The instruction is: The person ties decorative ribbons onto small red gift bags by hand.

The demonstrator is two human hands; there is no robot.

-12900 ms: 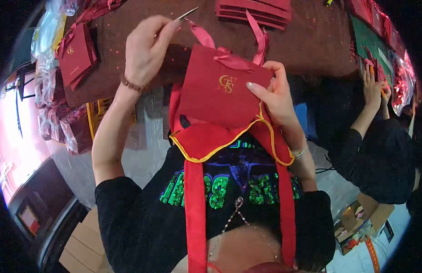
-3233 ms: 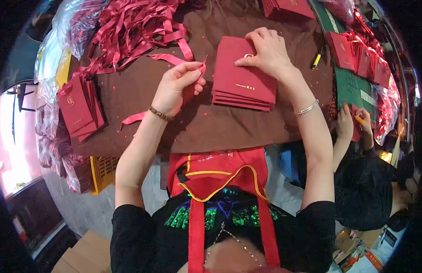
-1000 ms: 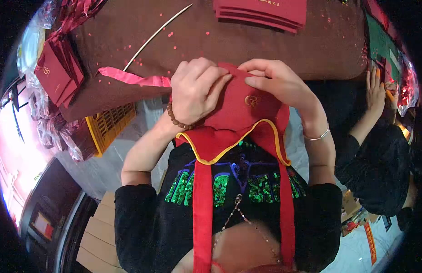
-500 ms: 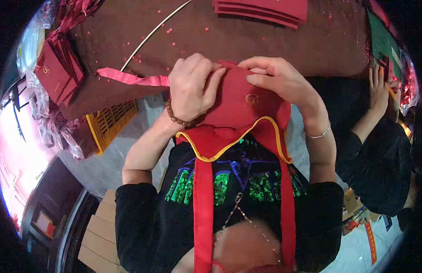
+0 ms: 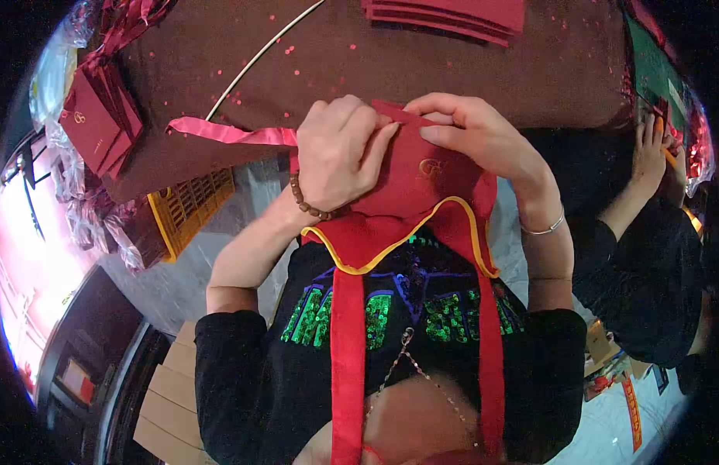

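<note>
A dark red paper bag [image 5: 410,182] with a gold logo lies flat against my front, over the red apron with yellow trim. My left hand [image 5: 340,147], with a beaded bracelet at the wrist, pinches at the bag's top edge. A pink ribbon [image 5: 227,133] runs out leftward from under this hand; whether it is tied to the bag is hidden. My right hand [image 5: 479,136], a bangle on its wrist, grips the same top edge a little to the right, thumb in front and fingers behind.
The brown-covered table [image 5: 452,77] carries a stack of dark red bags [image 5: 444,17], a thin white rod [image 5: 258,56] and scattered red bits. More bags [image 5: 102,124] hang at its left corner, above a yellow crate [image 5: 190,213]. Another person's hand [image 5: 650,155] works at the right.
My left hand has shifted slightly right along the bag's top edge, drawing the pink ribbon with it. My right hand stays almost still.
</note>
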